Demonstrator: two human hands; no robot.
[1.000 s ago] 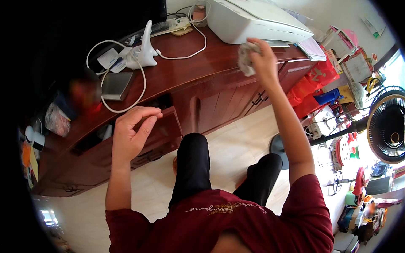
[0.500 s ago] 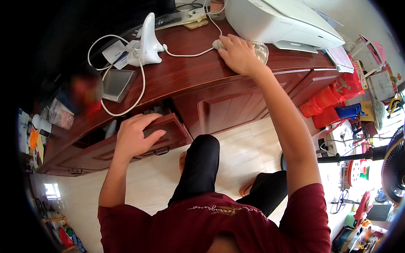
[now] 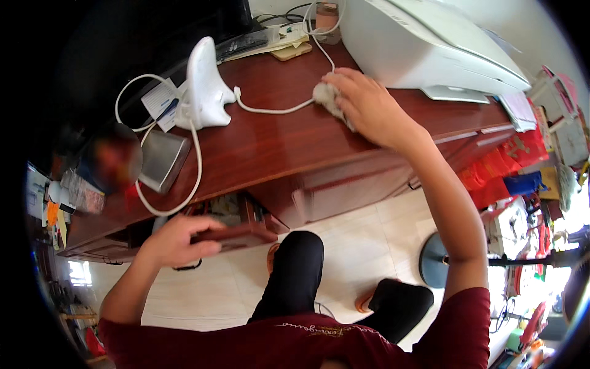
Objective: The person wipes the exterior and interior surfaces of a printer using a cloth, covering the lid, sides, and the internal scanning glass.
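Note:
My right hand (image 3: 369, 104) presses a crumpled pale cloth (image 3: 326, 95) flat on the top of a dark red wooden desk (image 3: 289, 147), just in front of a white printer (image 3: 424, 46). A white cable runs up to the cloth. My left hand (image 3: 175, 240) grips the front edge of a desk drawer (image 3: 236, 230) that stands partly open, with clutter inside it. My legs in black trousers are below the desk.
A white stand-up device (image 3: 206, 83) with white cables, a grey flat device (image 3: 161, 161), a remote and papers lie on the desk. Red bags (image 3: 507, 166), boxes and a fan stand (image 3: 442, 261) crowd the right side on pale floor tiles.
My right hand came down from the air with the cloth and now rubs it on the desk top. My left hand dropped from mid-air onto the drawer front.

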